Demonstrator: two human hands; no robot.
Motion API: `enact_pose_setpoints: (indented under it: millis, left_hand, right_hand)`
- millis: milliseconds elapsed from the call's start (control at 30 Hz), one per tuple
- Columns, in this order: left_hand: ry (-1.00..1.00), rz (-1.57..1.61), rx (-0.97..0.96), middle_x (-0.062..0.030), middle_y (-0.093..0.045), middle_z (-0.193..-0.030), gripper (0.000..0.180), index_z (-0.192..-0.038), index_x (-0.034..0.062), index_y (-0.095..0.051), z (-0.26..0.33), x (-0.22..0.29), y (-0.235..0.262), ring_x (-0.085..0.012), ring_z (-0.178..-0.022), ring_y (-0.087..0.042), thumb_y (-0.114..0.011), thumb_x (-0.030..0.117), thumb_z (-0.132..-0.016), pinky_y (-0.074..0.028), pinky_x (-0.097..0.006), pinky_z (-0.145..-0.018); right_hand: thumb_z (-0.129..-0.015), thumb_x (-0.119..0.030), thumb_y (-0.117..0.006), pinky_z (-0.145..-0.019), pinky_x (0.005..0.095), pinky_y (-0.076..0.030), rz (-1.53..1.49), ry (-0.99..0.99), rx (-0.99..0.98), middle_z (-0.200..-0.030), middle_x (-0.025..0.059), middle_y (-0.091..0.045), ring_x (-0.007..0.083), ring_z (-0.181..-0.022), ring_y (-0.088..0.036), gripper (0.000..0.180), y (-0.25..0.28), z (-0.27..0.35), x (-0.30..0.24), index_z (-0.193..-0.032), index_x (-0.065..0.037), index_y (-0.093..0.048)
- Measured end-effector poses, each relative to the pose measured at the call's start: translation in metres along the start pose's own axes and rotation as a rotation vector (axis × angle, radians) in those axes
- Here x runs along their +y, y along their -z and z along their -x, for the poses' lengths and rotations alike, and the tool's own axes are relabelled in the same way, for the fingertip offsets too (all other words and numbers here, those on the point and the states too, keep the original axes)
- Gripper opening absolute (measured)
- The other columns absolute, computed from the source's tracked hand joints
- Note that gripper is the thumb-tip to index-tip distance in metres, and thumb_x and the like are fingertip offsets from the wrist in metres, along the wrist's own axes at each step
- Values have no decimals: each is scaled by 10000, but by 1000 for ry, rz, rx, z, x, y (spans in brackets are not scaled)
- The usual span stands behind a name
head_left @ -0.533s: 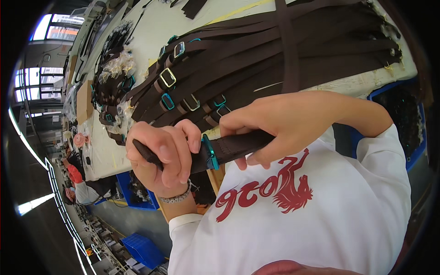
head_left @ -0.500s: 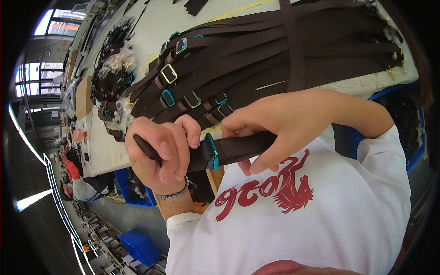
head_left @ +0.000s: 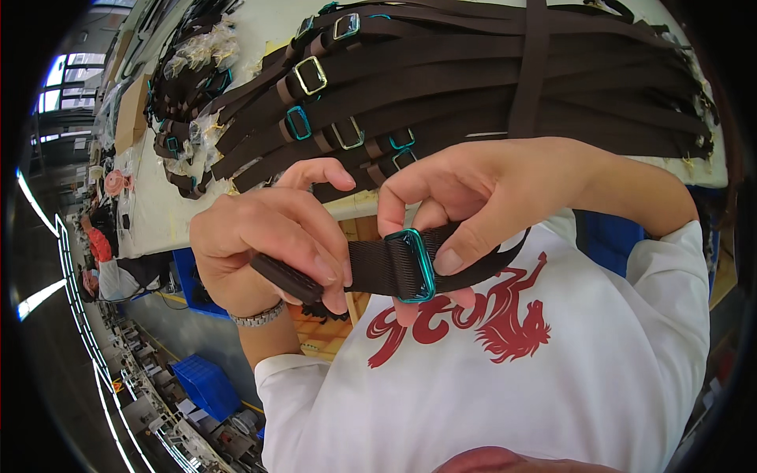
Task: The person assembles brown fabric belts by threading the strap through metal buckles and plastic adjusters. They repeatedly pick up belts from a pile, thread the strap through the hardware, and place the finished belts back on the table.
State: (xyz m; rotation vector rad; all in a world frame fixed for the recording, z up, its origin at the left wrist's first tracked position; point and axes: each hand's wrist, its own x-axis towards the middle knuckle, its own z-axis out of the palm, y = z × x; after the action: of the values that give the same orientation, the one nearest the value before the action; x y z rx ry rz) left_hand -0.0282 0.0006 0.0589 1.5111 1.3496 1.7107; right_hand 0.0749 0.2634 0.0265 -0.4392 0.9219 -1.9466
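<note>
A dark brown webbing strap point(head_left: 372, 268) stretches between my two hands in front of my chest. Threaded on it is a shiny teal rectangular buckle point(head_left: 426, 266). My left hand point(head_left: 256, 232) pinches the strap left of the buckle, its index finger raised. A short, dark, ribbed piece point(head_left: 285, 277) pokes out beneath its fingers; whether it belongs to the same strap I cannot tell. My right hand point(head_left: 493, 201) grips the webbing at the buckle, thumb on the right side and fingers behind. To the right of that thumb, the strap bows out in a loop.
Beyond my hands, a big bundle of brown straps point(head_left: 441, 87) with metal buckles lies on a pale table point(head_left: 146, 229), a band across it. Plastic-wrapped straps point(head_left: 189, 79) and a cardboard box point(head_left: 132, 114) are at left. A blue crate point(head_left: 206, 386) stands on the floor.
The buckle has moved right along with the right hand, and more webbing shows between the hands. My left hand has shifted left and loosened from a fuller grip to a pinch.
</note>
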Motion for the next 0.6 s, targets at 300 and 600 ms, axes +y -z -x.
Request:
enact_pose_setpoints:
  millis: [300, 600]
  left_hand:
    - [104, -676, -254, -33, -799, -828, 256, -888, 10, -809, 4, 22, 13, -254, -713, -594, -809, 263, -846, -422, -369, -679]
    - [464, -658, -399, -89, -755, -875, 191, -968, 52, -774, 31, 19, -14, -301, -688, -656, -817, 92, -786, -482, -367, -610]
  right_hand:
    - [-1122, -188, -568, -848, 279, -534, 210, -135, 129, -1118, 31, -778, 94, -937, -680, 290, 8, -9, 22, -1348, -19, -636]
    - [-1095, -176, -565, -851, 389, -541, 788, -65, 266, -1036, 119, -725, 254, -903, -675, 239, -6, -9, 47, -1229, -12, -676]
